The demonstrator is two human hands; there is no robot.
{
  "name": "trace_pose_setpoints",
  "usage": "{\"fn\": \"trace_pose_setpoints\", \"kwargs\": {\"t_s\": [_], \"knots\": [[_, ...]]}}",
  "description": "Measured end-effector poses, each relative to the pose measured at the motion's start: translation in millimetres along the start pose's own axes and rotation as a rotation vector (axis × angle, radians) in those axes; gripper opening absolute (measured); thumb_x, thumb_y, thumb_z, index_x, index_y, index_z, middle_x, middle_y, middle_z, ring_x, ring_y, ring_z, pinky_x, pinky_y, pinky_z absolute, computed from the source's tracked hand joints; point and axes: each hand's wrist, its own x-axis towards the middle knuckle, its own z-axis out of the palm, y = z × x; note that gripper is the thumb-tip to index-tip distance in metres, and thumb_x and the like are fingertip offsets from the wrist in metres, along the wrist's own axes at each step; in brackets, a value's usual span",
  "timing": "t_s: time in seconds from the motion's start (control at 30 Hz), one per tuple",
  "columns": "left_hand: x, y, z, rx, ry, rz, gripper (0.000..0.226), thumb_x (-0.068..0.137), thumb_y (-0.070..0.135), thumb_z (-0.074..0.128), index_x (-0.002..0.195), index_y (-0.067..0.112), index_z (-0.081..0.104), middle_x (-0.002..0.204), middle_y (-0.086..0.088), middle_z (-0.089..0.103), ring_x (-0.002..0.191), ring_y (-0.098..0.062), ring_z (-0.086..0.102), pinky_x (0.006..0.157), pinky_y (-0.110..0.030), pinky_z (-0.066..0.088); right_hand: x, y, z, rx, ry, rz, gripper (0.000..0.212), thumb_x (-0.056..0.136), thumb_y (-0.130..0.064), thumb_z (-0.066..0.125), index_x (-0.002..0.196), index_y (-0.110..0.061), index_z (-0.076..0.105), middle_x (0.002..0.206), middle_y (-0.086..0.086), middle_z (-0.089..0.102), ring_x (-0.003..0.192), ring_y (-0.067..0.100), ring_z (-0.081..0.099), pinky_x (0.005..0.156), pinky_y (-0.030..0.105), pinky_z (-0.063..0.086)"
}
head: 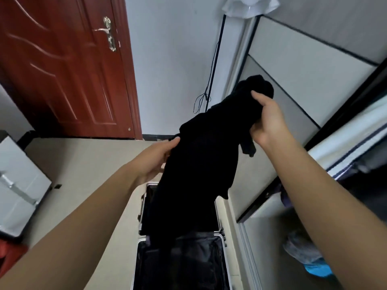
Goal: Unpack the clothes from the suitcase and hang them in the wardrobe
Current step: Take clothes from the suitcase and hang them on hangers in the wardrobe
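Observation:
A black garment hangs in the air above the open suitcase on the floor. My right hand grips its bunched upper end, thumb on top of the cloth. My left hand holds the garment's left edge lower down, fingers partly hidden behind the fabric. The garment's lower part drapes down over the suitcase's dark lining. The wardrobe stands at the right, its sliding door partly open, with hanging clothes inside at the far right.
A red-brown door with a metal handle stands at the back left. A white box-like case sits on the floor at left. A black cable hangs down the wall. Blue and grey items lie low in the wardrobe.

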Motion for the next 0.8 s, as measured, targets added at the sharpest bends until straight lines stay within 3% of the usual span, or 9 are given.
{"fn": "trace_pose_setpoints", "kwargs": {"t_s": [0.1,0.2,0.3,0.47,0.57,0.67,0.73,0.8], "knots": [[-23,52,0,0.16,0.093,0.148,0.025,0.098,0.043,0.048,0.104,0.028,0.067,0.106,0.005,0.071,0.105,-0.015,0.064,0.106,-0.044,0.04,-33,-47,-1,-0.116,0.019,-0.113,0.029,0.087,-0.023,0.067,0.113,-0.011,0.065,0.107,0.006,0.073,0.096,0.021,0.071,0.083,0.034,0.059],[-44,96,3,0.034,0.103,0.241,0.025,0.101,0.037,0.045,0.107,0.029,0.068,0.097,0.008,0.071,0.096,-0.015,0.066,0.088,-0.037,0.051,-56,-75,-18,-0.274,0.101,-0.193,0.026,0.087,-0.023,0.066,0.11,-0.011,0.064,0.103,0.005,0.072,0.093,0.019,0.07,0.08,0.032,0.058],[-55,121,14,0.108,0.103,0.306,0.027,0.101,0.037,0.045,0.107,0.025,0.07,0.092,0.01,0.071,0.085,-0.012,0.065,0.074,-0.027,0.051,-66,-85,-42,-0.313,0.155,-0.139,0.037,0.082,-0.021,0.069,0.115,-0.005,0.064,0.105,0.011,0.072,0.093,0.024,0.07,0.08,0.035,0.058],[-60,153,54,0.149,0.068,0.303,0.028,0.1,0.031,0.05,0.106,0.012,0.07,0.094,-0.003,0.067,0.074,-0.021,0.064,0.066,-0.031,0.054,-81,-93,-76,-0.402,0.14,-0.08,0.037,0.079,-0.019,0.073,0.113,-0.003,0.067,0.107,0.012,0.072,0.097,0.027,0.07,0.085,0.039,0.057],[-63,173,83,0.093,0.023,0.28,0.028,0.098,0.026,0.053,0.109,0.005,0.066,0.091,-0.007,0.066,0.067,-0.02,0.065,0.054,-0.026,0.056,-85,-95,-96,-0.475,0.145,-0.085,0.04,0.078,-0.017,0.073,0.114,-0.001,0.064,0.104,0.01,0.072,0.091,0.022,0.069,0.071,0.033,0.057],[-65,189,113,0.051,0.008,0.282,0.023,0.097,0.022,0.056,0.105,0.003,0.065,0.09,-0.01,0.065,0.072,-0.023,0.064,0.056,-0.027,0.058,-86,-97,-117,-0.593,0.153,-0.069,0.043,0.076,-0.02,0.073,0.114,-0.002,0.064,0.106,0.01,0.071,0.092,0.021,0.069,0.063,0.028,0.054],[-64,197,127,-0.007,0.045,0.277,0.017,0.096,0.017,0.057,0.099,0.002,0.063,0.084,-0.011,0.064,0.07,-0.022,0.063,0.058,-0.029,0.057,-91,-95,-121,-0.752,0.155,-0.09,0.038,0.078,-0.022,0.072,0.109,-0.001,0.064,0.105,0.009,0.07,0.092,0.019,0.067,0.066,0.028,0.053],[-61,203,142,-0.096,0.08,0.27,0.011,0.095,0.012,0.056,0.089,0.004,0.06,0.077,-0.009,0.061,0.067,-0.02,0.059,0.059,-0.028,0.054,-100,-96,-122,-0.88,0.239,-0.221,0.037,0.08,-0.021,0.072,0.111,-0.007,0.059,0.105,0.005,0.063,0.095,0.019,0.061,0.074,0.029,0.049]]}}
